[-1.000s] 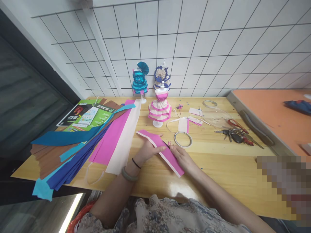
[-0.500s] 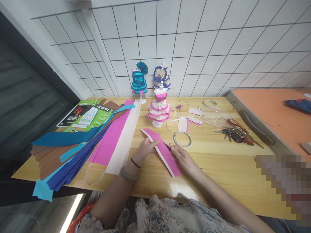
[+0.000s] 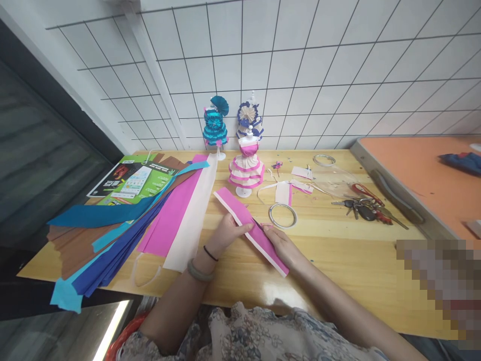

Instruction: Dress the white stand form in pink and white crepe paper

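Note:
My left hand is closed on a pink strip with a white edge, thumb on top and fingers underneath. The strip slants from upper left to lower right above the table. My right hand is closed on small scissors. Only their dark blades show, at the strip's upper right edge; the handles are hidden in the fingers. Just behind the hands stands a small dress form in a white dress with pink bands. A roll of tape lies beyond my right hand.
Pink, white, blue and brown paper strips fan out at left over a green leaflet. Two more dressed forms, one teal, stand by the tiled wall. Keys, paper scraps and another tape roll lie at right.
The strip's upper end has moved left and its lower end to the right. My left hand has slid slightly right along with it, and the blades still meet its edge.

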{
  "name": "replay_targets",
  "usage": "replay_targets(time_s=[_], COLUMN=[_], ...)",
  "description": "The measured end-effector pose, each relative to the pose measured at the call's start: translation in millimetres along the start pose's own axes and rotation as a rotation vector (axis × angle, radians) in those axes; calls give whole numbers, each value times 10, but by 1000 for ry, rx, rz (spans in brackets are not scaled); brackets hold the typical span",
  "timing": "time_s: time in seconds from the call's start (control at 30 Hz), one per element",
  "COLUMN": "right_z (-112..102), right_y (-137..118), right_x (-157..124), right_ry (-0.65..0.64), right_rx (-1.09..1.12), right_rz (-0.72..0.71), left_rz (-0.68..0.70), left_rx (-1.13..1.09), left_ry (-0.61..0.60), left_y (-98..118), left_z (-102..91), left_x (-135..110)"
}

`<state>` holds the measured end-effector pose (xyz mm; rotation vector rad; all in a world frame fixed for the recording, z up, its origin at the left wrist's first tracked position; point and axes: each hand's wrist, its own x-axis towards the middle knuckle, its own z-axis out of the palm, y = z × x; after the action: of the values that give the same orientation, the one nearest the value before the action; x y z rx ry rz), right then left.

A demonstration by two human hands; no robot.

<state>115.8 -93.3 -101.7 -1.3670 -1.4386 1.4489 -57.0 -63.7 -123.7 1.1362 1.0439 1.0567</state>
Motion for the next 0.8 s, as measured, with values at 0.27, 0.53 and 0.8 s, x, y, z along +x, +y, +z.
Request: replay_targets(time_s=[0.27,0.53,0.8], right_z=[-15,5,39], right_y=[-80,-46,-43], right_x=[-34,-20,6], right_ry=[-11,-11,4], right_rx=[6,30,56], right_rz=[-10,9,-8], left_rz=[69,42,62], left_rx=[39,50,44], left_ry=[32,-8,-70], left_y=[-3,-13,-15], left_z=[-21,-6,20], left_x=[12,0,-10])
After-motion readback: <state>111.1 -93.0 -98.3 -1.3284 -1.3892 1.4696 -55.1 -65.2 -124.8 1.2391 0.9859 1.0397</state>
